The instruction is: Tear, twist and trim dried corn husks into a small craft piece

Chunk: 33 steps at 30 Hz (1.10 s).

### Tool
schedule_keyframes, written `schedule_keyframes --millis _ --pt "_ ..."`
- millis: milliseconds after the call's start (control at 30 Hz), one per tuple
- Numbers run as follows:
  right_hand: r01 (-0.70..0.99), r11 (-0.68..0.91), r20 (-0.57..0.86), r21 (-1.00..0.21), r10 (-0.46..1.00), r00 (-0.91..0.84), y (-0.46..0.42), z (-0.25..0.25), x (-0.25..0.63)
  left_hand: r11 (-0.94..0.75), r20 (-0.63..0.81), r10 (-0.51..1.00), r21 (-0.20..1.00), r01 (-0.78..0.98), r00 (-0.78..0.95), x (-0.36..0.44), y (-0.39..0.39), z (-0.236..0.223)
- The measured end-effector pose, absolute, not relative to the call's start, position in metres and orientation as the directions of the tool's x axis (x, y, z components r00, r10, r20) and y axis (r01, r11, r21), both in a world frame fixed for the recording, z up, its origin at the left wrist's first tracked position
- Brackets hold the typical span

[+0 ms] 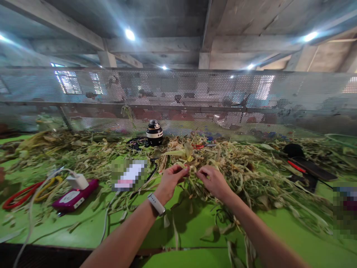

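Husk strip [192, 169] — between left grip [169, 181] and right grip [214, 181], apparently touching both.

Head view, one only: worn on the person's head, set above and behind the left hand [169, 183] and right hand [214, 182], both near; faces forward and down over the table [86, 231], mesh [173, 82] farther off, ceiling [167, 18] along the top.

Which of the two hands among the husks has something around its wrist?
The left hand: a pale wristband with dark holes circles its wrist, whereas the right hand has a bare wrist.
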State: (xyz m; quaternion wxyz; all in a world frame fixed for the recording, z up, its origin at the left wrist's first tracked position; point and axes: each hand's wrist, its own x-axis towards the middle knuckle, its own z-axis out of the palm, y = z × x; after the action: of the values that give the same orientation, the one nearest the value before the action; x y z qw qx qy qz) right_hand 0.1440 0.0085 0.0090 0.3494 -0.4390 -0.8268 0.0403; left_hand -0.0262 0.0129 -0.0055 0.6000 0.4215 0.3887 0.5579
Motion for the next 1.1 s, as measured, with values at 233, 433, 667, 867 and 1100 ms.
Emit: schedule_keyframes --millis 233,433,667,867,1100 --pt "0.770 0.596 0.720 -0.227 0.635 -0.279 -0.010 0.009 0.131 0.103 0.053 0.974 0.759 -0.643 0.219 -0.018 0.008 -0.004" --pt "0.540 0.561 0.463 -0.628 0.826 -0.320 -0.005 -0.007 0.118 0.026 0.137 0.968 0.780 -0.625 0.211 -0.010 0.002 -0.005" --pt "0.269 0.447 0.317 -0.853 0.854 -0.413 -0.002 -0.011 0.118 -0.044 0.143 0.979 0.844 -0.535 0.145 -0.011 0.003 -0.004" --pt "0.113 0.256 0.157 -0.960 0.827 -0.540 -0.005 -0.010 0.117 -0.057 0.128 0.986 0.859 -0.508 0.105 -0.016 0.003 0.001" --pt "0.134 0.219 0.103 -0.966 0.809 -0.579 -0.007 -0.011 0.114 -0.031 0.087 0.993 0.842 -0.539 0.080 -0.021 0.006 0.004"
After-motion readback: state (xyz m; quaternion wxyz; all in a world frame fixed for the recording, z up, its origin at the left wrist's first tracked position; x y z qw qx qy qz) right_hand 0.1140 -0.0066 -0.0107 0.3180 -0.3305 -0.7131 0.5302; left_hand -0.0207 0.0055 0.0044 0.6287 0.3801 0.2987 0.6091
